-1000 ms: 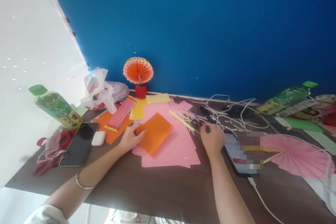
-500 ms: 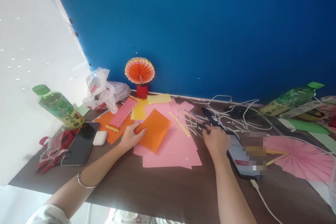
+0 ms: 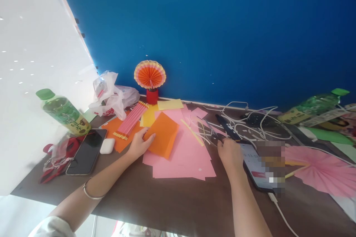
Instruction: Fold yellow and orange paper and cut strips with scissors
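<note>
Wall panel (image 3: 211,37): one, blue, upright behind the counter.
Counter (image 3: 178,200): one, dark brown, bearing all items below.
Pink sheets (image 3: 180,168): several, overlapping, laid flat mid-counter.
Pink pleated fan (image 3: 325,170): one, spread out at the far right.
Bottles (image 3: 65,113): two, green-capped, one towards each end of the counter.
Plastic bag (image 3: 111,98): one, white, crumpled, at the back left.
Orange sheet (image 3: 162,137): one, above the pink sheets, its left side pinched between thumb and fingers of the left hand (image 3: 139,143).
Dark phone (image 3: 87,152): one, screen unlit, left of the orange sheet.
Lit phone (image 3: 256,166): one, cable attached, just beside the right hand (image 3: 230,153).
Pleated rosette (image 3: 150,74): one, orange, pink and yellow, above a red base (image 3: 152,97).
Scissors (image 3: 213,129): one pair, blades pointing away; right fingers curled at the dark handles, firmness of grip cannot be told.
White case (image 3: 107,146): one, beside the dark phone.
Yellow strip (image 3: 192,132): one, narrow, across the pink sheets.
</note>
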`<action>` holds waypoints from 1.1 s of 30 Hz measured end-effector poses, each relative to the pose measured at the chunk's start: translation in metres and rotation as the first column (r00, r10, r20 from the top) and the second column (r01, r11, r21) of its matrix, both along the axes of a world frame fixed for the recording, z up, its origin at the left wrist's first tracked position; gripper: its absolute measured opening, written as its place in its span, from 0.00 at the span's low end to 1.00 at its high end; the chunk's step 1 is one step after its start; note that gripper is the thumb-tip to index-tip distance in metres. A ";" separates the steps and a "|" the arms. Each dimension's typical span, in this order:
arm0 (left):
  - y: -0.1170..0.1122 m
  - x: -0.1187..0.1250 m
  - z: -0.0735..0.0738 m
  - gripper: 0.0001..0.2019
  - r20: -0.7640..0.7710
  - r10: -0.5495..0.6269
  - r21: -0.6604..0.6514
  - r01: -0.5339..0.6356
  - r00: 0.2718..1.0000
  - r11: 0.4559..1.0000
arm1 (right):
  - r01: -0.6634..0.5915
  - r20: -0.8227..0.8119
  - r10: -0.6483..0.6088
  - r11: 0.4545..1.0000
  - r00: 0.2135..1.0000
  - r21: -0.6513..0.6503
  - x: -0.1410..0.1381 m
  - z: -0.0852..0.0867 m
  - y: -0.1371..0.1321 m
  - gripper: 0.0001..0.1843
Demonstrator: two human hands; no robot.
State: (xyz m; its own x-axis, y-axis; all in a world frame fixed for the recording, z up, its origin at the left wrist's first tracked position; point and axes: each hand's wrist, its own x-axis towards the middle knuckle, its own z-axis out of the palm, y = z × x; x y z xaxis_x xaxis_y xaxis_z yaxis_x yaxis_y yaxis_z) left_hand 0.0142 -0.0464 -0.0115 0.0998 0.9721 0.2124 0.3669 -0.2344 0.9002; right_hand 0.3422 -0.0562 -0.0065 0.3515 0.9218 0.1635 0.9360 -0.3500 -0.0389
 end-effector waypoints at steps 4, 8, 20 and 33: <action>0.005 -0.001 -0.005 0.14 0.069 0.097 -0.035 -0.095 0.993 0.995 | 0.019 -0.051 -0.021 0.999 0.998 -0.036 0.000 0.000 0.001 0.15; 0.007 -0.001 -0.008 0.15 0.094 0.154 -0.041 -0.150 0.984 0.988 | 0.051 -0.059 -0.055 0.997 0.997 -0.066 -0.005 0.006 0.001 0.18; 0.002 -0.001 -0.002 0.12 0.041 0.175 0.061 -0.177 0.984 0.982 | 0.015 -0.051 -0.017 0.999 0.999 -0.033 0.013 -0.005 0.003 0.16; 0.000 -0.003 -0.006 0.17 -0.286 0.252 0.121 -0.226 0.925 0.967 | 0.054 -0.044 -0.052 0.997 0.998 0.047 0.016 -0.005 -0.001 0.15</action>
State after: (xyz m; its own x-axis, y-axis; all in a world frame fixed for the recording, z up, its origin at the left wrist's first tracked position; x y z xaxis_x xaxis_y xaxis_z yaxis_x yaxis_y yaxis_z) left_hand 0.0113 -0.0468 -0.0177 -0.0623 0.9548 0.2907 0.6684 -0.1764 0.7226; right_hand 0.3578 -0.0569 -0.0117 0.4071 0.8933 0.1906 0.9133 -0.3956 -0.0966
